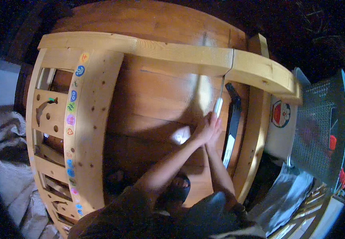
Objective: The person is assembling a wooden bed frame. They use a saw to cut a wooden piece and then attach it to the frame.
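Note:
Both my hands are closed together round the white handle of a hand saw (pixel 218 104). My left hand (pixel 205 128) lies in front, and my right hand (pixel 217 130) shows just to its right. From the handle a thin blade, seen nearly edge-on, runs away from me to a pale wooden beam (pixel 172 55). A dark narrow line crosses the beam's top where the blade meets it. How deep the blade sits in the wood I cannot tell. Part of the handle is hidden by my fingers.
Left stands a wooden panel (pixel 97 119) with cutouts and colourful stickers. A long black object (pixel 233 119) with a pale label lies right of my hands, beside a wooden rail (pixel 256 151). Farther right is a dark green mesh panel (pixel 319 127). Brown floorboards (pixel 152 95) lie below.

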